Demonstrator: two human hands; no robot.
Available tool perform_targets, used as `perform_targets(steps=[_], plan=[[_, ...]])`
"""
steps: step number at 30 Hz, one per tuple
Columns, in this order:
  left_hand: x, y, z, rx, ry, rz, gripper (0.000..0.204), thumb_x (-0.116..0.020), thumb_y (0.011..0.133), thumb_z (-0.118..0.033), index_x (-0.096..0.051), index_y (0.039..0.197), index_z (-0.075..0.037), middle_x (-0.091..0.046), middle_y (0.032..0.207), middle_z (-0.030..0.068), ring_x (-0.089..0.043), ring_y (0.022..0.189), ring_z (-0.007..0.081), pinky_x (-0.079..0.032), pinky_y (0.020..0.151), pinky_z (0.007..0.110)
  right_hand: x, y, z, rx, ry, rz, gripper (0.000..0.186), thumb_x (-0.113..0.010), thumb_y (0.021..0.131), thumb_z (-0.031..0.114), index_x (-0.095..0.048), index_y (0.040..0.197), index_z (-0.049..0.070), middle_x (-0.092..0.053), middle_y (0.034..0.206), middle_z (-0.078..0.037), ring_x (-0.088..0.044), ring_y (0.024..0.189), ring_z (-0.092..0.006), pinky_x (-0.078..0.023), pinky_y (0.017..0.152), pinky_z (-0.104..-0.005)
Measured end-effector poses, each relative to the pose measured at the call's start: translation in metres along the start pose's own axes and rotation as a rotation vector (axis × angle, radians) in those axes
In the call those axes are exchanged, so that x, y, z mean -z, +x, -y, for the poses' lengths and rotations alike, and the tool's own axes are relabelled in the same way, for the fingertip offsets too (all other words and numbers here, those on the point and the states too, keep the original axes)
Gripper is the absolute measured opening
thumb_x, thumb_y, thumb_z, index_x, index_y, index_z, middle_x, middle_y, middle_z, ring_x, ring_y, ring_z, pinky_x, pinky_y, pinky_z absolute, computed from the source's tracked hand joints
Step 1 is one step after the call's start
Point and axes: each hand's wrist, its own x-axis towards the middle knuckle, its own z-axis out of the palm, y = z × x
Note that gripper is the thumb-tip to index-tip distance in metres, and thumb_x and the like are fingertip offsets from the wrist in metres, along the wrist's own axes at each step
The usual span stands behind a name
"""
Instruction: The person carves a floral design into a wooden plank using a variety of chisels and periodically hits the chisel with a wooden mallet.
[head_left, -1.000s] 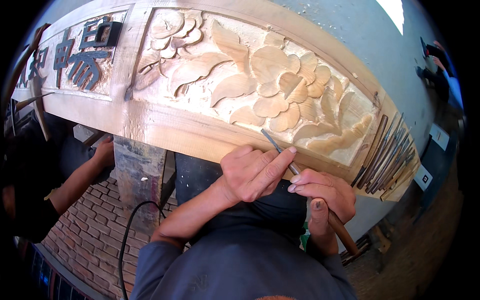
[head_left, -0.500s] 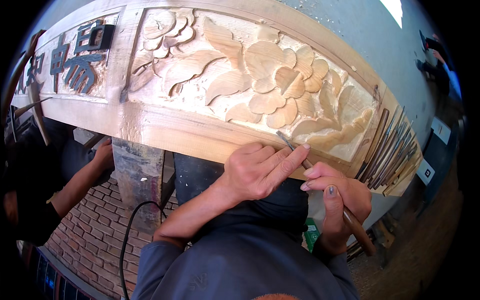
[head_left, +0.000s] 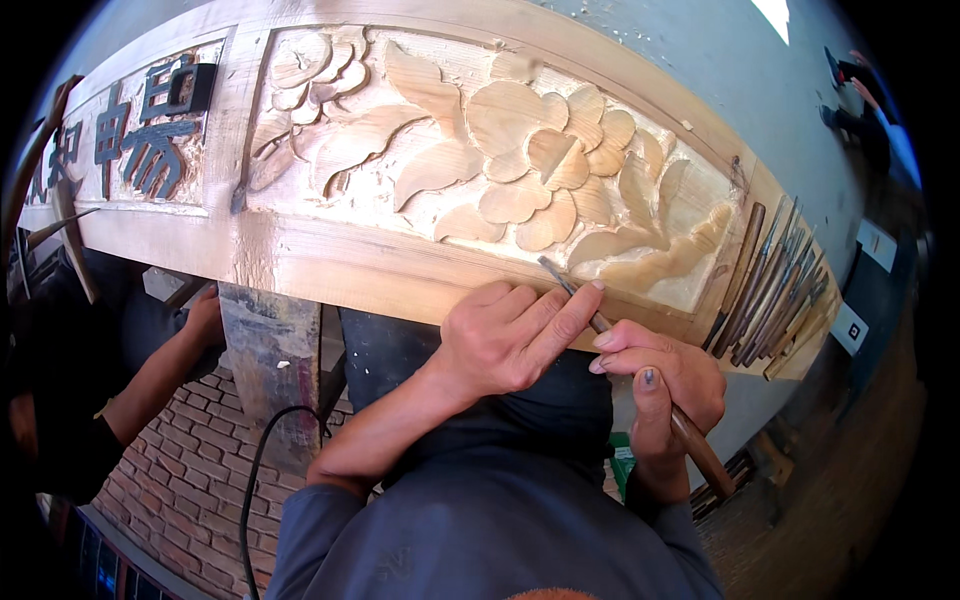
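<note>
Head view: carving chisel [head_left: 640,375] runs diagonally, long axis from lower right to upper left. Metal tip points up-left onto the lower border of the carved wooden panel [head_left: 330,265], just below the flower relief [head_left: 545,165]. Wooden handle end sticks out lower right, past the right hand.

Left hand [head_left: 510,335] lies over the panel's front edge, fingers pressed together and stretched along the blade, pinching the shaft near the tip. Right hand [head_left: 660,380] wrapped around the handle, fingers curled tight, thumb laid down along it.

Around: row of spare chisels [head_left: 770,285] lies on the panel's right end, just beside the relief, handles toward the person. Dark raised characters [head_left: 140,125] in the panel's left section, well apart from the hands. Under the panel a grey support post [head_left: 270,350], a black cable [head_left: 255,480] and a brick floor [head_left: 180,470]. Another person's hand [head_left: 205,320] reaches under the panel at the left. Nothing stands between tip and wood; the left fingers hide the mid shaft.
</note>
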Motion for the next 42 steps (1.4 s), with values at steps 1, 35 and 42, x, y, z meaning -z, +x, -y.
perform_targets(steps=[1,35,42], plan=[[-0.004,0.002,-0.002,-0.03,-0.032,0.018,0.047,-0.085,0.088,-0.009,-0.08,0.134,0.001,-0.077,0.088,0.0044,-0.065,0.063,0.0144,-0.052,0.059,0.029,0.0,-0.006,0.002,0.026,-0.079,-0.038,0.029,-0.06,0.107,0.014,-0.076,0.092,-0.005,-0.081,0.093,-0.022,-0.08,0.08,-0.0313,-0.064,0.079,-0.0384],[0.027,-0.025,-0.052,0.385,-0.292,-0.126,0.025,-0.09,0.095,-0.009,-0.083,0.117,-0.002,-0.08,0.088,0.0145,-0.078,0.071,0.0285,-0.06,0.064,0.037,-0.001,-0.065,-0.004,0.368,-0.449,-0.144,0.045,-0.093,0.089,0.005,-0.077,0.13,0.001,-0.082,0.111,-0.02,-0.08,0.086,-0.0319,-0.066,0.077,-0.0412],[0.075,-0.02,-0.099,0.671,-0.411,0.16,0.042,-0.093,0.098,-0.027,-0.078,0.125,0.001,-0.077,0.076,0.0069,-0.073,0.066,0.0117,-0.056,0.061,0.028,-0.054,-0.024,-0.019,0.394,-0.797,-0.225,0.057,-0.074,0.1,0.012,-0.068,0.156,0.005,-0.077,0.135,-0.023,-0.08,0.098,-0.0376,-0.063,0.082,-0.0451]])
